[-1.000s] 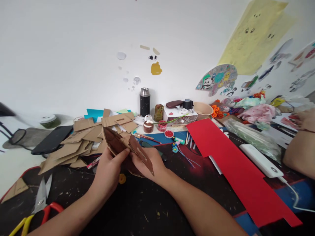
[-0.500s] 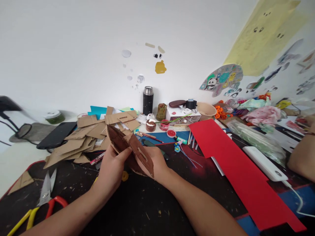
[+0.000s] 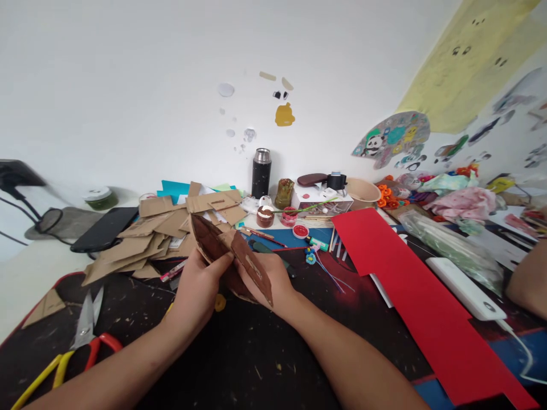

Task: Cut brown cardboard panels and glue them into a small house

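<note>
Above the dark mat, both hands hold a brown-painted cardboard piece (image 3: 250, 257) tilted upright. It has a pointed back panel, a narrower front flap with a torn pale slit, and a gap between them. My left hand (image 3: 200, 287) grips the lower left side, its thumb pressed on the inside. My right hand (image 3: 273, 280) is closed around the right side, its fingers mostly hidden behind the front flap. Left of my left forearm lie open scissors (image 3: 85, 330) with red and yellow handles. A small yellow round thing (image 3: 219, 302) shows just below the cardboard.
Cardboard scraps (image 3: 128, 250) are piled at back left beside a black tablet-like slab (image 3: 103, 229). Paint jars (image 3: 265, 216) and a black flask (image 3: 261, 176) stand at the back. Red card (image 3: 410, 296) and a white power strip (image 3: 465, 288) lie right. Another person's arm (image 3: 530, 279) shows at the right edge.
The view has turned slightly, so most things appear a little farther right. Both hands keep their grip on the cardboard piece, which has barely moved.
</note>
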Available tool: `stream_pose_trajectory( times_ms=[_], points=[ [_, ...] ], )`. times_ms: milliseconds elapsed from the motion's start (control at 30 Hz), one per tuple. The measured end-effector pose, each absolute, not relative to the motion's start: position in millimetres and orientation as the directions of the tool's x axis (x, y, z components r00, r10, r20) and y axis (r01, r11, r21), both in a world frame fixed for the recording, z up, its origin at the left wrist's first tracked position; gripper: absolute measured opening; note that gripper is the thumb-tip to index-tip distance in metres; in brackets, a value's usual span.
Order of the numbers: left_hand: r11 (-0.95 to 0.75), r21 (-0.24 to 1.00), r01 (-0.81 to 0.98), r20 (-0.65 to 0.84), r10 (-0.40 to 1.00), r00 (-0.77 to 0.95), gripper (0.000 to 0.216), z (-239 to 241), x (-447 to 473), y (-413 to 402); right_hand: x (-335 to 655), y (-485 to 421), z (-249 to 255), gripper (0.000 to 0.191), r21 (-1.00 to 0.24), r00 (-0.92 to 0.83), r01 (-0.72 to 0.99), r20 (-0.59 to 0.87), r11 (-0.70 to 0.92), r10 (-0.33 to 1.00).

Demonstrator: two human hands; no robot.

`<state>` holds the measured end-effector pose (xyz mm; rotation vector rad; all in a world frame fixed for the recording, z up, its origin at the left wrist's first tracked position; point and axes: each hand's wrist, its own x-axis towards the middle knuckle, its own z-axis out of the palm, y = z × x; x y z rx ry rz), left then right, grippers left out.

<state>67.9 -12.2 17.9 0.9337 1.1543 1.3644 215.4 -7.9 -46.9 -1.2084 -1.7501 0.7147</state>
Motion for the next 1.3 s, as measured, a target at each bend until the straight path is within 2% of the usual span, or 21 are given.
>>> stream_pose_trajectory(
  times_ms=[200,367,567,800,1067,1300],
  points=[
    [0.041,0.970,-0.240,-0.073,0.989,-0.129,0.035,20,69,-12,215,-8,-56,0.025,-0.859,-0.159,0.354,0.333,0.369,0.929],
    [0.040,0.969,-0.244,-0.076,0.987,-0.140,0.036,19,70,-12,214,-6,-52,0.019,-0.844,-0.187,0.379,0.331,0.379,0.925],
    [0.041,0.966,-0.255,-0.080,0.986,-0.145,0.037,18,70,-11,212,-3,-50,0.024,-0.846,-0.155,0.419,0.291,0.330,0.944],
    [0.020,0.965,-0.260,-0.063,0.985,-0.161,0.038,11,70,-10,215,-10,-41,0.030,-0.833,-0.142,0.395,0.361,0.387,0.922],
    [0.006,0.965,-0.264,-0.055,0.982,-0.179,0.045,8,70,-11,215,-11,-38,0.034,-0.831,-0.138,0.396,0.366,0.390,0.920],
    [0.025,0.962,-0.272,-0.081,0.977,-0.195,0.037,6,68,-9,212,-13,-40,0.032,-0.849,-0.130,0.384,0.340,0.363,0.932]
  ],
)
